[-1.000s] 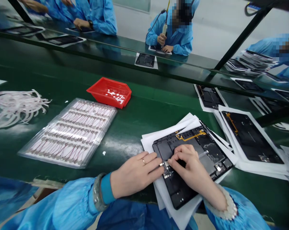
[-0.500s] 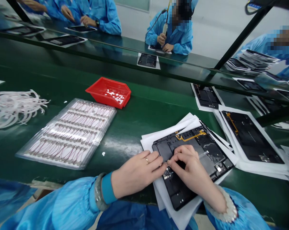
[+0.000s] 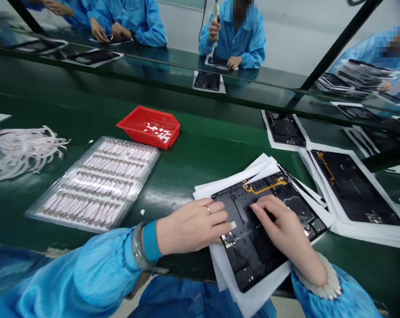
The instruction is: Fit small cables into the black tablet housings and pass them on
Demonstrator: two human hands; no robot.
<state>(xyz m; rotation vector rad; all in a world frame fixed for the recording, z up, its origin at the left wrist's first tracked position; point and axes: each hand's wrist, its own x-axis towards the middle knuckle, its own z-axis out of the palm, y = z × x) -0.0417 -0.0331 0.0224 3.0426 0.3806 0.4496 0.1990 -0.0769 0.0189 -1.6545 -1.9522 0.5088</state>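
An opened black tablet body (image 3: 253, 247) with an orange flex cable lies on white sheets (image 3: 216, 185) at the near edge of the green bench. My left hand (image 3: 193, 227) rests at its left edge, fingers lying together and pressing down by a small board and a pale tab. My right hand (image 3: 284, 227) lies flat on the tablet's middle, fingers stretched out and pressing on the black surface. Neither hand holds anything that I can see.
A clear tray of thin looped cables (image 3: 97, 181) lies to the left, a red bin (image 3: 149, 126) with white bits behind it, and loose pale strips (image 3: 20, 150) at far left. More tablets on white sheets (image 3: 348, 185) sit to the right. Workers in blue sit across the belt.
My right hand has slid from the small board at the tablet's left edge to its middle and flattened out. The left hand stays at the edge. The view has shifted slightly.
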